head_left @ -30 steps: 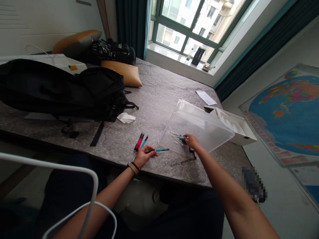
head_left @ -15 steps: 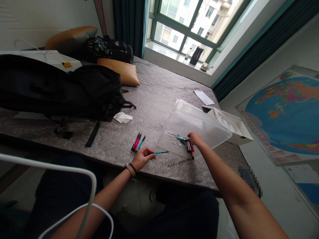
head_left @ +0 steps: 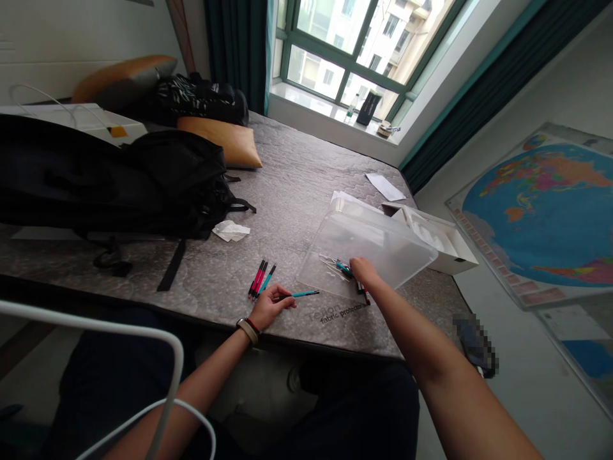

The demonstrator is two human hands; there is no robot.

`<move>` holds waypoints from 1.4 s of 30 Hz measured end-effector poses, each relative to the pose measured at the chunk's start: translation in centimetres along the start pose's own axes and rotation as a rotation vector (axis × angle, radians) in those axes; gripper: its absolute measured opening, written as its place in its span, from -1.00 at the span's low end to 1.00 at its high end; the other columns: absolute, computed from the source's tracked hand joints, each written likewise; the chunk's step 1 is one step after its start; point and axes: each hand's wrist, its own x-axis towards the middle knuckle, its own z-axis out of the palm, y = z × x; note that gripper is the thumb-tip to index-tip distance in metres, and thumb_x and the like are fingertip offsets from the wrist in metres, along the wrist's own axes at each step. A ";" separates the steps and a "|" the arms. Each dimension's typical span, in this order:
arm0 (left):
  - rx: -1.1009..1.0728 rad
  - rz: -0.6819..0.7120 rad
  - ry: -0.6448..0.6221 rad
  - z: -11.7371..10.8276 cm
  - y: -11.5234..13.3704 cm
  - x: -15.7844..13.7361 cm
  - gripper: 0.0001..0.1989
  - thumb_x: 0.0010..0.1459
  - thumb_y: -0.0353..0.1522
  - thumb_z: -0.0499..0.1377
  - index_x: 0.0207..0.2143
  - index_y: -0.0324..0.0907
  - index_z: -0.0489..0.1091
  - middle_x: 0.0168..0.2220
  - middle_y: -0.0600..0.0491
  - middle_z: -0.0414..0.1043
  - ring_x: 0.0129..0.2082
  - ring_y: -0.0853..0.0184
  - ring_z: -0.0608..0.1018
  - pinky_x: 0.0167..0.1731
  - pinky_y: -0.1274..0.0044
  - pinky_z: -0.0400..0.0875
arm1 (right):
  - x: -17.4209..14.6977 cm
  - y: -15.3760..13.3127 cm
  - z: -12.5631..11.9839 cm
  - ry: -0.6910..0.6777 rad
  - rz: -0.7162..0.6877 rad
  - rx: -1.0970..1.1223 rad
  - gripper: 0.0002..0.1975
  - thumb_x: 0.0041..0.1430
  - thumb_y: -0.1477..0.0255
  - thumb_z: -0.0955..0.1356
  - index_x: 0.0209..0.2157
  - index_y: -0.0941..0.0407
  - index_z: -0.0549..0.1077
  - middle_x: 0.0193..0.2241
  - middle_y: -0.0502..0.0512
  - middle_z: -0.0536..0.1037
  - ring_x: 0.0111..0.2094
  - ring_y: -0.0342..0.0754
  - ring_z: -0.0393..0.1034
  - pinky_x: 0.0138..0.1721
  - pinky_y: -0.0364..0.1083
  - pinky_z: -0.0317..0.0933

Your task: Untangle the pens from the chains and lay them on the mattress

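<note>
My left hand [head_left: 271, 308] rests near the mattress edge, its fingers pinched on a teal pen [head_left: 307, 294] that points to the right. Just beyond that hand lie a few finished-looking pens, red ones [head_left: 258, 277] and a teal one [head_left: 268, 277], side by side. Inside the near part of a clear plastic box [head_left: 400, 246], my right hand [head_left: 364, 273] reaches into a small pile of pen parts, with teal pieces [head_left: 343, 268] and thin white rods [head_left: 330, 263] at its left. Its fingers are closed; their tips and whatever they grip are hidden.
A black backpack [head_left: 167, 179] covers the left of the mattress [head_left: 287, 204], with a crumpled tissue [head_left: 231, 230] beside it. An open white box [head_left: 440, 239] stands behind the clear one. A white bent tube [head_left: 163, 332] crosses the lower left foreground.
The view has shifted slightly. My right hand has moved a little left over the pile, covering more of the dark and red parts. My left hand keeps its hold on the teal pen.
</note>
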 end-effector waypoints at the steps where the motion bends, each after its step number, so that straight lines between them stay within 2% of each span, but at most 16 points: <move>1: 0.006 0.004 -0.004 0.0 0.0 0.0 -0.65 -0.03 -0.18 0.36 -0.36 -0.21 0.33 -0.42 -0.05 0.57 -0.37 0.17 0.64 -0.30 0.38 0.54 | 0.1 0.0 0.0 -0.009 -0.002 0.001 -0.83 0.17 0.48 0.34 -0.23 0.19 0.55 -0.16 0.38 0.56 -0.16 0.09 0.49 -0.18 -0.11 0.24; 5: 0.023 0.011 -0.004 0.0 0.0 0.0 -0.66 -0.02 -0.19 0.35 -0.35 -0.21 0.33 -0.41 -0.05 0.57 -0.37 0.18 0.64 -0.30 0.38 0.54 | 0.4 -0.1 -0.3 -0.056 -0.009 0.015 -0.79 0.13 0.41 0.38 -0.19 0.19 0.54 -0.17 0.33 0.58 -0.18 0.08 0.50 -0.20 -0.13 0.25; 10: 0.028 0.016 0.013 0.2 0.2 -0.1 -0.66 -0.03 -0.19 0.36 -0.35 -0.20 0.33 -0.43 -0.04 0.56 -0.37 0.18 0.64 -0.31 0.37 0.54 | 0.2 0.1 -0.9 -0.086 -0.023 0.050 -0.82 0.08 0.36 0.42 -0.30 0.17 0.55 -0.25 0.27 0.61 -0.21 0.06 0.50 -0.22 -0.16 0.24; 15: 0.025 0.018 0.052 0.5 0.2 -0.2 -0.63 -0.06 -0.18 0.37 -0.37 -0.22 0.34 -0.44 -0.04 0.56 -0.41 0.20 0.64 -0.40 0.43 0.55 | -1.2 -0.6 -1.5 0.014 0.011 0.123 -0.81 0.14 0.40 0.39 -0.22 0.19 0.50 -0.18 0.30 0.58 -0.17 0.06 0.49 -0.20 -0.15 0.22; 18: 0.011 0.014 0.058 0.5 0.1 -0.1 -0.62 -0.07 -0.17 0.37 -0.36 -0.22 0.34 -0.45 -0.03 0.56 -0.41 0.21 0.64 -0.42 0.46 0.54 | -3.4 -1.8 -1.2 0.120 0.056 0.184 -0.81 0.21 0.44 0.32 -0.15 0.19 0.45 -0.10 0.32 0.54 -0.13 0.04 0.46 -0.18 -0.14 0.21; 20: 0.005 0.015 0.053 0.5 -0.1 -0.1 -0.63 -0.06 -0.17 0.37 -0.36 -0.23 0.33 -0.44 -0.03 0.56 -0.41 0.22 0.64 -0.44 0.48 0.53 | -5.9 -2.9 -0.1 0.194 0.046 0.271 -0.83 0.22 0.46 0.29 -0.17 0.15 0.46 -0.13 0.24 0.56 -0.15 0.01 0.46 -0.16 -0.13 0.21; 23: 0.041 0.022 0.013 0.5 -0.3 -0.1 -0.65 -0.03 -0.18 0.35 -0.38 -0.23 0.34 -0.48 -0.02 0.56 -0.44 0.25 0.63 -0.47 0.53 0.49 | -10.6 -4.7 3.0 0.300 -0.103 0.616 -0.88 0.14 0.43 0.32 -0.30 0.12 0.50 -0.33 0.10 0.60 -0.30 -0.03 0.48 -0.19 -0.10 0.25; 26: 0.137 0.027 -0.071 0.7 -0.2 -0.3 -0.68 -0.01 -0.19 0.34 -0.39 -0.24 0.38 -0.49 -0.02 0.56 -0.46 0.28 0.62 -0.45 0.55 0.47 | -14.2 -6.6 6.3 0.275 -0.129 0.866 -0.84 0.10 0.35 0.34 -0.36 0.13 0.52 -0.40 0.09 0.60 -0.37 -0.02 0.47 -0.28 -0.09 0.27; 28: 0.173 0.008 -0.094 0.9 0.1 -0.5 -0.68 -0.01 -0.19 0.35 -0.39 -0.24 0.38 -0.49 -0.02 0.57 -0.45 0.29 0.62 -0.44 0.55 0.46 | -15.0 -7.5 7.1 0.238 -0.092 0.990 -0.82 0.06 0.33 0.36 -0.37 0.14 0.54 -0.44 0.08 0.60 -0.40 -0.02 0.47 -0.33 -0.09 0.27; 31: 0.165 -0.050 -0.075 1.1 0.4 -0.4 -0.67 -0.04 -0.19 0.37 -0.38 -0.24 0.38 -0.47 -0.02 0.57 -0.44 0.27 0.63 -0.46 0.56 0.45 | -14.3 -8.1 6.1 0.224 -0.092 1.124 -0.80 0.05 0.32 0.37 -0.35 0.14 0.57 -0.42 0.10 0.61 -0.37 0.00 0.48 -0.29 -0.07 0.30; 34: 0.130 -0.074 -0.036 1.0 0.2 -0.2 -0.65 -0.05 -0.20 0.38 -0.37 -0.25 0.37 -0.46 -0.03 0.58 -0.42 0.25 0.64 -0.47 0.57 0.44 | -13.4 -8.1 4.2 0.279 -0.096 1.173 -0.81 0.07 0.33 0.37 -0.33 0.13 0.58 -0.38 0.12 0.62 -0.33 0.02 0.50 -0.22 -0.03 0.32; 36: 0.107 -0.078 -0.014 0.9 0.0 -0.1 -0.65 -0.04 -0.20 0.37 -0.35 -0.25 0.37 -0.46 -0.03 0.58 -0.41 0.24 0.64 -0.47 0.56 0.44 | -13.4 -8.1 3.3 0.306 -0.165 1.193 -0.80 0.11 0.33 0.36 -0.30 0.11 0.58 -0.33 0.12 0.62 -0.28 0.02 0.50 -0.22 -0.04 0.33; 39: 0.087 -0.093 0.020 0.7 -0.2 0.0 -0.65 -0.04 -0.21 0.38 -0.35 -0.26 0.38 -0.46 -0.04 0.58 -0.43 0.24 0.64 -0.48 0.56 0.44 | -14.0 -8.0 3.4 0.352 -0.269 1.236 -0.79 0.18 0.33 0.32 -0.24 0.07 0.58 -0.26 0.11 0.61 -0.21 0.01 0.49 -0.25 -0.08 0.34; 42: 0.088 -0.105 0.036 0.7 -0.3 0.0 -0.65 -0.05 -0.21 0.38 -0.37 -0.26 0.38 -0.46 -0.04 0.57 -0.45 0.26 0.63 -0.48 0.57 0.43 | -14.4 -7.8 4.0 0.384 -0.240 1.251 -0.79 0.20 0.35 0.31 -0.25 0.07 0.58 -0.28 0.11 0.61 -0.24 0.00 0.49 -0.25 -0.07 0.35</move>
